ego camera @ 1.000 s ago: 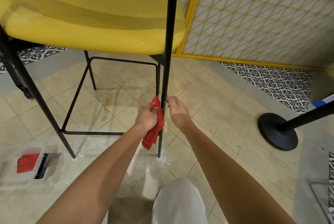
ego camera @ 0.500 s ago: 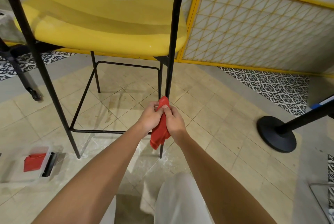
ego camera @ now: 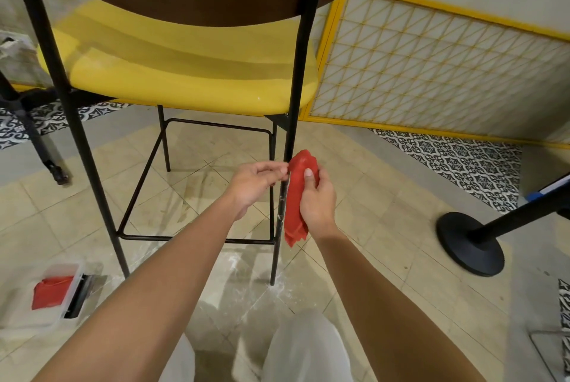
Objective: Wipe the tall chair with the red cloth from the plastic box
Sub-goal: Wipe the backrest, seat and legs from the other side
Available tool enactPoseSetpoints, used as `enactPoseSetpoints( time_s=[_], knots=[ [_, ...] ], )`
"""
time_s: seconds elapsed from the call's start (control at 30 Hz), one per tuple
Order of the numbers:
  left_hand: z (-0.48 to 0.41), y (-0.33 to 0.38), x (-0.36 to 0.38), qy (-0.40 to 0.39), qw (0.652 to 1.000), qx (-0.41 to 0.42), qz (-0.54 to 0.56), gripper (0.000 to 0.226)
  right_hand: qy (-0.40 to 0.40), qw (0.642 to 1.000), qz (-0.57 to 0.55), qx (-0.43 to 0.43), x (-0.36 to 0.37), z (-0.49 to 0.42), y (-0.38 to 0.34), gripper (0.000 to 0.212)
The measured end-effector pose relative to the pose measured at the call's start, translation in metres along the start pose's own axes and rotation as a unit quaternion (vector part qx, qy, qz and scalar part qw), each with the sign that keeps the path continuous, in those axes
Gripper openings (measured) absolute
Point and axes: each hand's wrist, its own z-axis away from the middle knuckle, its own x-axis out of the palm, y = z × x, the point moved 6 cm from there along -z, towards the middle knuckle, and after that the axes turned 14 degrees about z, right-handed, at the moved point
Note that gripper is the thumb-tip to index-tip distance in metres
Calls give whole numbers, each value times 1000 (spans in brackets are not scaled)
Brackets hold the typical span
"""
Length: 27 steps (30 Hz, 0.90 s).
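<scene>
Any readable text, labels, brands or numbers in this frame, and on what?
None can be read.
The chair, red cloth, plastic box and wall panel show no lettering.
The blue-and-white piece at the right edge is cut off; any print there cannot be told.

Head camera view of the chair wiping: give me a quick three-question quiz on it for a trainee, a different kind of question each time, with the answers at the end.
1. True or false: the red cloth is being pressed on the chair's yellow seat.
2. Where is the plastic box? A) on the floor, left of the chair legs; B) on the seat; C) on a shelf.
3. Which hand is wrapped round the middle of the cloth?

Key: 1. False: it is at the chair's black leg, below the seat. 2. A. 3. The right hand.
</scene>
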Motion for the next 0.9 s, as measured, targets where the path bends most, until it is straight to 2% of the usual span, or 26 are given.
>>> enactPoseSetpoints(
  time_s=[0.1,0.23,0.6,0.7,0.83,0.9],
  knots=[
    [-7,0,-12,46,999,19,17,24,37,999,-26,-4,-6,-12,-13,35],
    [-11,4,-16,89,995,33,37,22,53,996,-13,-77,0,-23,-32,37],
    [-17,-9,-19,141,987,49,58,14,-4,995,42,-85,24,-27,-15,37],
    [-19,-16,-16,173,981,57,68,12,-38,993,88,-65,27,-30,-1,37],
    [-19,-24,-5,172,980,52,82,12,-91,974,198,-59,23,-29,11,37],
    [-20,-26,-3,171,981,47,76,11,-102,969,212,-74,18,-29,10,36]
  ],
)
